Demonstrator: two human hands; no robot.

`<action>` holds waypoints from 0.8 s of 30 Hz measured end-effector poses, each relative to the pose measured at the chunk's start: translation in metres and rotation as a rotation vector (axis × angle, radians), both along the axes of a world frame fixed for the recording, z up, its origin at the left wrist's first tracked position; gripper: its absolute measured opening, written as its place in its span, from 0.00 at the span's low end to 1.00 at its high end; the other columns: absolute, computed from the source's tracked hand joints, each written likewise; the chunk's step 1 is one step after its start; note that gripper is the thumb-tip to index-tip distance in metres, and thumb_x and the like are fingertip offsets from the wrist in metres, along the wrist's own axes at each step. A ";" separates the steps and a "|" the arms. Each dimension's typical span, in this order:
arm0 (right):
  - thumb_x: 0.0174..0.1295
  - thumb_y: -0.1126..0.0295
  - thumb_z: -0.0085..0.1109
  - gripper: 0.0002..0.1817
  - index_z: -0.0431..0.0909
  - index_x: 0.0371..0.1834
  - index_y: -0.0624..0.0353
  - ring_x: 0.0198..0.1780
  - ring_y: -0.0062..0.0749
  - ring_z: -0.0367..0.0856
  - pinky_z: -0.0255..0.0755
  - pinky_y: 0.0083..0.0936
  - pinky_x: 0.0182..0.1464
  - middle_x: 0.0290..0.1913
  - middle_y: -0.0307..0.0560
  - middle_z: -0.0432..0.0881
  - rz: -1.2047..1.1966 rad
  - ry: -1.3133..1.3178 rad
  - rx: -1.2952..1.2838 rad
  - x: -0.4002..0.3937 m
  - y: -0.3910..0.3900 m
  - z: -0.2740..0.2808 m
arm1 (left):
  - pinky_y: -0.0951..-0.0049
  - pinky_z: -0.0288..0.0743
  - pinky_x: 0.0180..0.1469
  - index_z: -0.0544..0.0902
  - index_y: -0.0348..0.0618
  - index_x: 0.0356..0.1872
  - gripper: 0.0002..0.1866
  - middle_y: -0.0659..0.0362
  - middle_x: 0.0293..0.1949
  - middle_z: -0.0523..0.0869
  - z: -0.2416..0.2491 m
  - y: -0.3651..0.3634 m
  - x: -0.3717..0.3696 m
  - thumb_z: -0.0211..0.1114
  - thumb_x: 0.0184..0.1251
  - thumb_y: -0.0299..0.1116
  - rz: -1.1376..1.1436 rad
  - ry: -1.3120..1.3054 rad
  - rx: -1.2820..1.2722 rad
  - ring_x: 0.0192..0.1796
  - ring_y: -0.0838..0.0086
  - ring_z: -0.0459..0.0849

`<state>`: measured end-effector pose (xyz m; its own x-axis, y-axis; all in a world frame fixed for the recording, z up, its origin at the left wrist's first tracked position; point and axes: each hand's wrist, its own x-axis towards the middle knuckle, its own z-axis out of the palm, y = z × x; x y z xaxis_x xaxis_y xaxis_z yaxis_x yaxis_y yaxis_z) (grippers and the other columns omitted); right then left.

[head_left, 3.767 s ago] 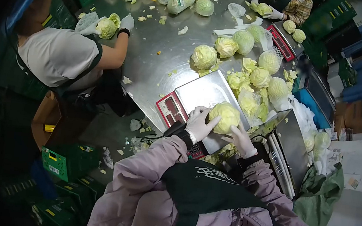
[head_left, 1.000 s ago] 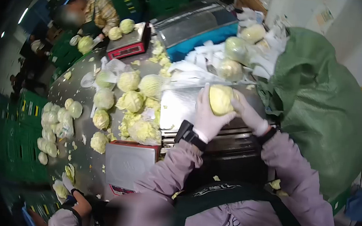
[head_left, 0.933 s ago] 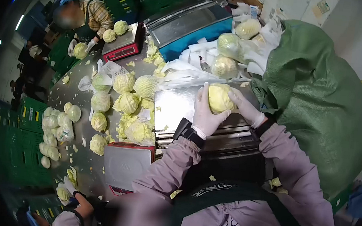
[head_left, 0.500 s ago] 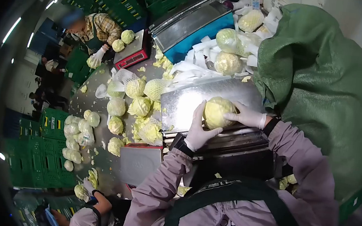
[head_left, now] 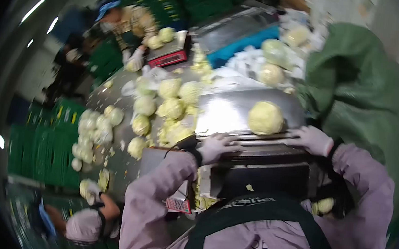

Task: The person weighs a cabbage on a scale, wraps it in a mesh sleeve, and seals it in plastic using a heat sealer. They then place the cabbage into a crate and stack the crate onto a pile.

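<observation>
Head view: cabbage [head_left: 265, 118] on metal plate [head_left: 228, 110], beyond and between hands, closer to right hand [head_left: 312, 140]; roundish, no clear long axis. Left hand [head_left: 214, 147] and right empty, fingers loosely extended near plate's front edge.

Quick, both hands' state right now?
Left hand: open, empty, fingers extended.
Right hand: open, empty; the cabbage sits unheld on the metal plate.

Cabbage [head_left: 266, 118] on plate [head_left: 221, 111]: one. Cabbages on far scale [head_left: 168, 60]: two. Cabbages among white wraps [head_left: 244, 60]: three. Scales, far and near [head_left: 152, 162]: two. Sack [head_left: 373, 90]: one. Left-hand cabbage heap [head_left: 94, 130]: blurred, count uncertain.
</observation>
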<state>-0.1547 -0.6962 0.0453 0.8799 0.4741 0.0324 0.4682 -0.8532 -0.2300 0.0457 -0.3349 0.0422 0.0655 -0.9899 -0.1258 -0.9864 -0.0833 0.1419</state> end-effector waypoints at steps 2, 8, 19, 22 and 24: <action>0.47 0.78 0.57 0.35 0.73 0.61 0.31 0.55 0.39 0.73 0.69 0.34 0.52 0.59 0.39 0.75 0.062 -0.016 -0.084 0.004 0.001 -0.001 | 0.52 0.69 0.60 0.74 0.76 0.61 0.30 0.62 0.67 0.71 -0.028 -0.002 0.006 0.62 0.54 0.33 -0.135 -0.126 -0.108 0.64 0.62 0.71; 0.47 0.72 0.63 0.10 0.83 0.34 0.48 0.47 0.40 0.78 0.72 0.35 0.47 0.42 0.40 0.83 0.003 -0.083 0.208 0.005 0.001 -0.018 | 0.59 0.73 0.54 0.83 0.74 0.47 0.15 0.71 0.59 0.78 -0.041 -0.016 0.022 0.65 0.56 0.42 -0.094 -0.055 -0.086 0.59 0.66 0.75; 0.65 0.73 0.56 0.05 0.73 0.37 0.64 0.32 0.28 0.83 0.77 0.24 0.37 0.30 0.46 0.81 -0.296 0.681 1.243 -0.012 -0.005 0.134 | 0.77 0.70 0.34 0.75 0.41 0.32 0.05 0.63 0.28 0.78 0.136 -0.039 0.008 0.63 0.57 0.25 0.432 1.514 -0.082 0.31 0.83 0.74; 0.62 0.78 0.51 0.17 0.68 0.55 0.67 0.47 0.33 0.80 0.74 0.27 0.51 0.44 0.53 0.79 -0.257 0.185 1.930 0.060 -0.036 0.117 | 0.73 0.75 0.51 0.75 0.37 0.44 0.11 0.53 0.38 0.83 0.175 -0.103 0.051 0.54 0.60 0.20 0.268 2.131 -0.652 0.45 0.70 0.83; 0.60 0.83 0.44 0.24 0.66 0.62 0.69 0.61 0.38 0.72 0.65 0.29 0.64 0.57 0.55 0.74 -0.474 -0.012 1.583 0.101 -0.048 0.090 | 0.66 0.68 0.65 0.71 0.42 0.61 0.24 0.49 0.54 0.79 0.116 -0.140 0.090 0.50 0.62 0.19 0.299 1.404 -0.566 0.61 0.61 0.76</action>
<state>-0.0539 -0.7443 0.1354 0.9237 -0.3275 0.1987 0.2590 0.1517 -0.9539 0.1354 -0.4746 0.1585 0.4177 -0.9006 0.1206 0.0058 0.1354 0.9908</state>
